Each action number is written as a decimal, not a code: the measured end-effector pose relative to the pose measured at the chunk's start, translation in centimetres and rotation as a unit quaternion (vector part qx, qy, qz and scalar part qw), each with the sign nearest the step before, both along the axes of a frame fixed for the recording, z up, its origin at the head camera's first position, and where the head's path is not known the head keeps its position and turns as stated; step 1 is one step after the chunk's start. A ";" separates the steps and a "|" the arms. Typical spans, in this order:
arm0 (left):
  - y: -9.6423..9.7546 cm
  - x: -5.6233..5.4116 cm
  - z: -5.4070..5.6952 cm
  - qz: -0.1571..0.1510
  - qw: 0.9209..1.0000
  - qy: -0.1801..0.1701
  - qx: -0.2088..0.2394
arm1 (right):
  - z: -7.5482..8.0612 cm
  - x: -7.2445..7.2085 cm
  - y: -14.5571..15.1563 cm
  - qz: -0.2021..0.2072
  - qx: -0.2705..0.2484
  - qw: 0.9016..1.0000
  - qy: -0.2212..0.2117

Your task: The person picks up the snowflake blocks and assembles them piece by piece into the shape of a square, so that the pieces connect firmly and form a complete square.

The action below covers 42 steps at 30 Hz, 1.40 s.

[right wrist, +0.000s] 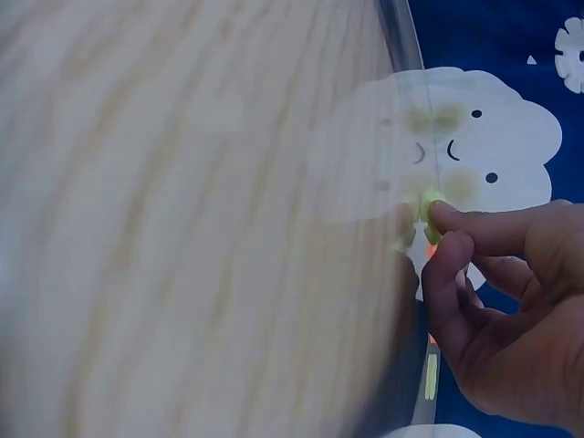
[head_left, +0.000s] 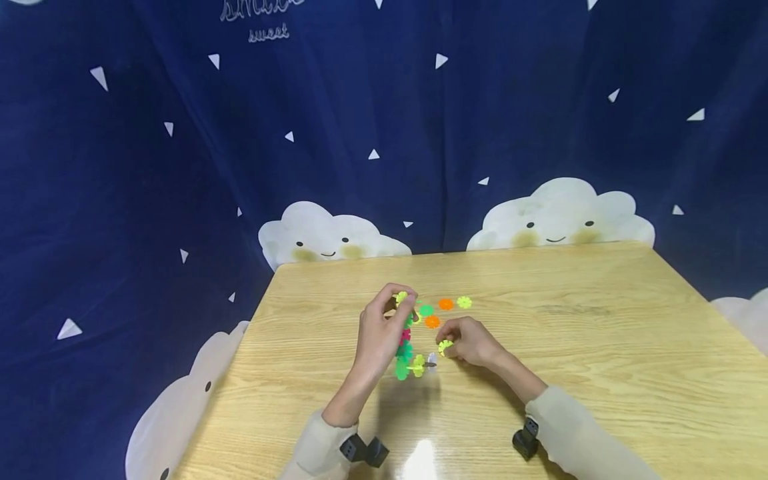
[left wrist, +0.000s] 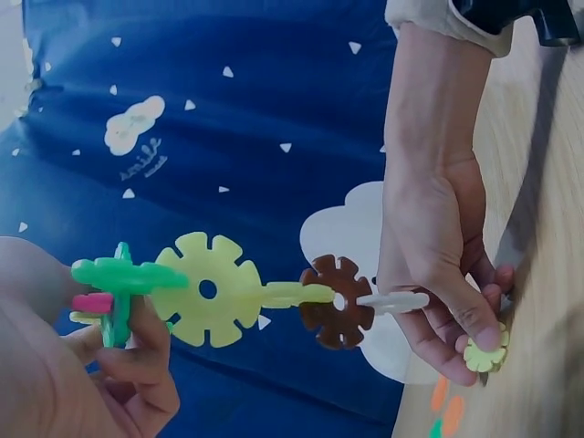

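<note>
My left hand (head_left: 377, 333) grips a chain of interlocking flower-shaped plastic discs (head_left: 404, 351), raised above the table. In the left wrist view, green and pink pieces sit at the fingers, followed by a large yellow disc (left wrist: 235, 274), a brown disc (left wrist: 319, 319) and a whitish disc (left wrist: 406, 301) at the free end. To the right of this chain, my right hand (head_left: 475, 341) pinches a single yellow disc (head_left: 445, 347) between thumb and fingers, low near the tabletop. Part of the chain is hidden behind the left hand in the head view.
Beyond the hands, loose discs lie on the wooden table (head_left: 570, 347): an orange one (head_left: 445, 304), a yellow one (head_left: 465, 303), a green one (head_left: 426, 311) and another orange one (head_left: 433, 322). A dark blue curtain (head_left: 384, 120) with clouds hangs behind the table's far edge.
</note>
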<state>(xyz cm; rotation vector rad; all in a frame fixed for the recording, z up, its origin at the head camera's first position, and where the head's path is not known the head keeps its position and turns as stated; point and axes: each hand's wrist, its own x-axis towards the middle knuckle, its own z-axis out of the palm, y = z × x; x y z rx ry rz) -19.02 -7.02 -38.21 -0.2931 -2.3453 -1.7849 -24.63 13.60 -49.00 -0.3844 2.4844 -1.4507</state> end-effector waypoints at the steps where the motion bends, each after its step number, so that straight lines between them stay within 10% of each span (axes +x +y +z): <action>1: 0.0 0.0 0.0 -0.002 1.000 0.000 0.001 | 0.0 0.0 0.2 0.001 0.000 1.000 0.000; 19: 0.4 0.0 -0.1 -0.068 0.995 -0.041 0.068 | 2.5 -0.3 2.8 0.001 -0.033 0.999 0.030; 42: 0.7 -0.3 -0.6 -0.178 0.967 -0.063 0.173 | 11.0 2.9 3.1 -0.037 -0.214 0.973 0.076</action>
